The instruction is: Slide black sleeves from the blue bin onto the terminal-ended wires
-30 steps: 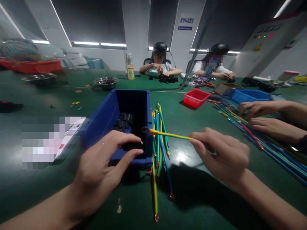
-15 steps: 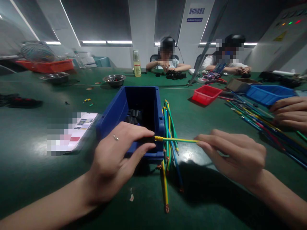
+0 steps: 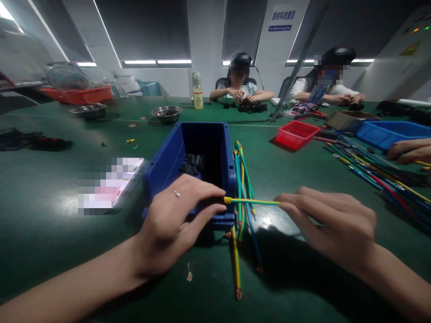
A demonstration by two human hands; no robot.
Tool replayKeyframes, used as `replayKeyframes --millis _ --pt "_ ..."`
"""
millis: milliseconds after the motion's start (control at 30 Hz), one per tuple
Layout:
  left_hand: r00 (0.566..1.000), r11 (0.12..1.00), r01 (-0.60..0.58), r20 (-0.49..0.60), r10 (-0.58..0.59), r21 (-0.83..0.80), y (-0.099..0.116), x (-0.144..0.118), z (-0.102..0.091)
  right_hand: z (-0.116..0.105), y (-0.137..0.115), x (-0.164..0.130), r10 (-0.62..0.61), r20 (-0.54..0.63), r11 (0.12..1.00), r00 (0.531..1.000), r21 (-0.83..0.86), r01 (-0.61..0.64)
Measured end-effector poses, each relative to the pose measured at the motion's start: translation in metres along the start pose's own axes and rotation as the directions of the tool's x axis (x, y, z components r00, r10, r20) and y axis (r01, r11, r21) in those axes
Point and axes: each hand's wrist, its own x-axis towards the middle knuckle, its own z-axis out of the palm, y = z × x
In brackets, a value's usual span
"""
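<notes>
Both forearms come into the head view bare from the lower edge of the frame up to the wrists; no sleeve, cuff, watch or glove shows on either. The left hand [image 3: 173,220] wears one thin, pale metal ring [image 3: 176,194] on a finger, which catches the light as a small bright glint; whether it carries a stone is too small to tell. The right hand [image 3: 332,224] is bare, with no ring or band on the fingers that show. The fingernails that can be seen on both hands are short and unpainted. No markings, plasters or straps show on the wrists or forearms.
</notes>
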Motion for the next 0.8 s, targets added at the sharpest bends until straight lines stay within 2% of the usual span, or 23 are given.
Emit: replayKeyframes --millis 267,433,600,800 --pt "0.997 0.994 -0.036 0.063 0.042 -0.103 0.003 -0.006 0.011 0.008 -0.009 -0.002 -0.048 0.078 0.996 0.996 0.081 0.041" --pt "0.995 0.996 0.072 0.066 -0.069 -0.047 0.003 -0.006 0.011 0.010 -0.003 -0.005 -0.030 0.068 0.998 0.997 0.065 0.026" --pt "0.995 0.996 0.074 0.072 -0.071 -0.039 0.003 -0.006 0.011 0.010 0.004 -0.006 -0.007 0.058 0.998 0.998 0.055 0.004" --pt "0.982 0.984 0.181 0.060 -0.181 0.008 0.004 -0.007 0.008 0.007 0.006 -0.004 0.006 0.048 1.000 0.999 0.025 -0.008"
